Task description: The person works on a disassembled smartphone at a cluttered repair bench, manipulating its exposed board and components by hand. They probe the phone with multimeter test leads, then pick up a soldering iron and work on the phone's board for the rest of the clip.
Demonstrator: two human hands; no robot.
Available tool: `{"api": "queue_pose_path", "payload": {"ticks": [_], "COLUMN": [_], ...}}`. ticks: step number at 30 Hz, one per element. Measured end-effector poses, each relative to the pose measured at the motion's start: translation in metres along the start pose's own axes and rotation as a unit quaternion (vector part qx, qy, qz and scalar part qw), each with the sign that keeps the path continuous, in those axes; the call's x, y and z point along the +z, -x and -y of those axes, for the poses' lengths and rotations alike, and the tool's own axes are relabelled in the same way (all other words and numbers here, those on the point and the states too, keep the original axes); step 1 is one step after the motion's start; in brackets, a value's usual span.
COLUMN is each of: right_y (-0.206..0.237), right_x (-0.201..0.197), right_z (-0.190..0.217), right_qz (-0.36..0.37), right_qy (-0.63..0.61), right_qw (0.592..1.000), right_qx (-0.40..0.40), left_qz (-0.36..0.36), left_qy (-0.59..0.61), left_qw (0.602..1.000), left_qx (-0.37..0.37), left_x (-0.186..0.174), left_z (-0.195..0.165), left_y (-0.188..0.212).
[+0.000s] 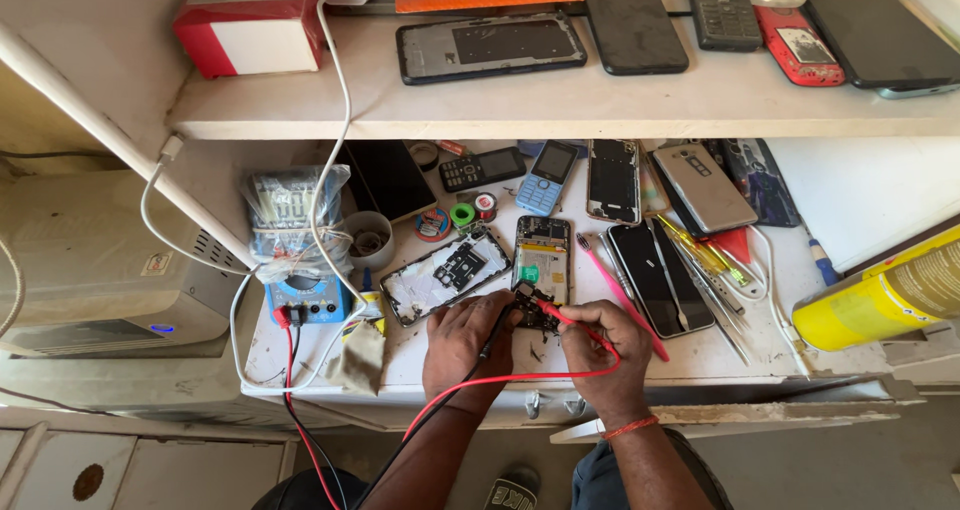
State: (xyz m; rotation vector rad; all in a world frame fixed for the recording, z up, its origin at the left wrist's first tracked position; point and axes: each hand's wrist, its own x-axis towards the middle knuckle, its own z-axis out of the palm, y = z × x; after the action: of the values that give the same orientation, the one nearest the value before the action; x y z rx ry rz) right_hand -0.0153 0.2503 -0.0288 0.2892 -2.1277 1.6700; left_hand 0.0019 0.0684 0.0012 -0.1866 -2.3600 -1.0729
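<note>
left of the opened phone (pixel 541 260) sits the blue meter (pixel 307 298); its red and black wires run to the hands; the left hand (pixel 462 338), just below the phone, is curled around the black probe (pixel 497 322); the right hand (pixel 600 345), below and right of the phone, pinches the red probe (pixel 567 315); both tips meet on a small board at the phone's bottom edge; a slip could touch the wrong spot, or a tug on the wires could drag the meter.

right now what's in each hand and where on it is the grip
The right hand pinches a red multimeter probe near its tip end. The left hand holds a black probe along its shaft, both over the opened phone.
</note>
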Motion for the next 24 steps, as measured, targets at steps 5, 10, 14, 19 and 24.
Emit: {"api": "queue_pose_path", "payload": {"ticks": [5, 10, 14, 19, 24], "right_y": [0.0009, 0.0011, 0.0017, 0.0010, 0.0002], "right_x": [0.0010, 0.0016, 0.0017, 0.0013, 0.0014], "right_z": [0.0003, -0.0008, -0.0019, -0.0004, 0.0023], "right_qz": [-0.002, -0.002, 0.001, -0.001, -0.002], "right_qy": [0.010, 0.018, 0.020, 0.027, 0.027], "right_qw": [1.000, 1.000, 1.000, 1.000, 1.000], "right_qx": [0.002, 0.005, 0.007, 0.009, -0.009], "left_qz": [0.013, 0.013, 0.015, 0.009, 0.008], "left_qy": [0.003, -0.007, -0.020, -0.017, -0.032], "left_qw": [1.000, 1.000, 1.000, 1.000, 0.999], "left_qx": [0.001, -0.001, 0.003, 0.017, 0.034], "left_x": [-0.0028, -0.0014, 0.0006, 0.0008, 0.0021], "left_z": [-0.0001, 0.0002, 0.0016, 0.0030, 0.0029], "left_y": [-0.0003, -0.0003, 0.0011, 0.0015, 0.0003]}}
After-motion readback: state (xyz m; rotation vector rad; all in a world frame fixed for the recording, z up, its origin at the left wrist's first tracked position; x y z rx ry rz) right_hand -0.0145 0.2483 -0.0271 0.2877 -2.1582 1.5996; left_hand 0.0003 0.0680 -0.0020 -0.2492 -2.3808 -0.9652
